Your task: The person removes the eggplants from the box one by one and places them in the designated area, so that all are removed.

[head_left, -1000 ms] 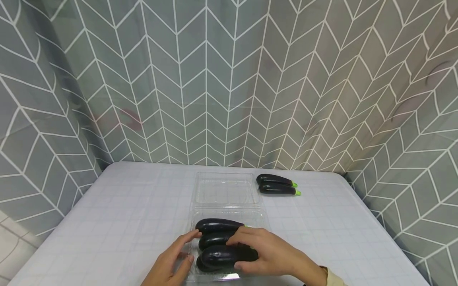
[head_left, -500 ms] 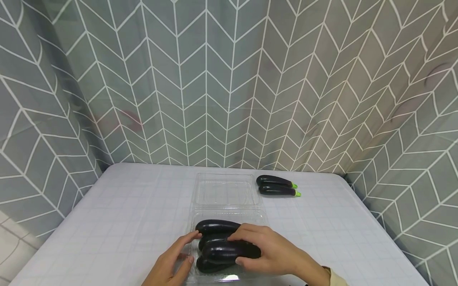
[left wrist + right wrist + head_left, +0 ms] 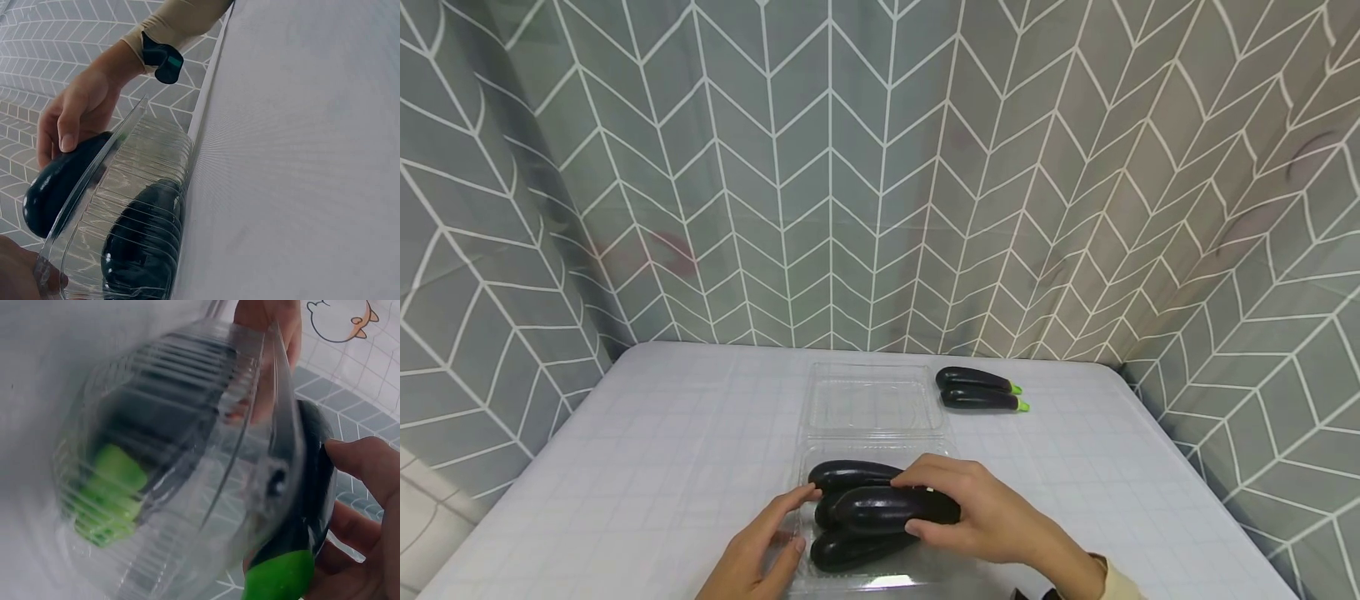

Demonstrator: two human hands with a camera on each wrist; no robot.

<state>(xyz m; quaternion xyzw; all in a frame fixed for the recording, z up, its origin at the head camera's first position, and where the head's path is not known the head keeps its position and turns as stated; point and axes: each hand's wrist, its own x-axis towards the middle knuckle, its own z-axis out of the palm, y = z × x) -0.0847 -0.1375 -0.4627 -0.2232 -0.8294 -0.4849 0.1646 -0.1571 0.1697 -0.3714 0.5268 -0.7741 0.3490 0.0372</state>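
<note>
My right hand [image 3: 981, 512] grips a dark eggplant [image 3: 880, 510] from above, fingers on its far side and thumb on its near side. In the left wrist view this eggplant [image 3: 62, 181] sits above the rim of the clear plastic clamshell container [image 3: 144, 162]; its green stem end [image 3: 281, 575] shows in the right wrist view. Under it, a back eggplant [image 3: 850, 473], a middle one mostly covered, and a front eggplant [image 3: 853, 552] lie side by side in the container's base. My left hand [image 3: 758, 546] touches the base's left edge, thumb and index finger spread apart.
The container's clear lid [image 3: 874, 404] lies folded back behind its base. Two more eggplants [image 3: 979, 398] with green stems lie to the right of the lid on the white tabletop [image 3: 700, 433]. A grey chevron-patterned curtain [image 3: 850, 208] stands behind and at both sides.
My right hand has lifted the eggplant from over the front one and shifted it back and right, exposing more of the front eggplant. The left hand has stayed in place.
</note>
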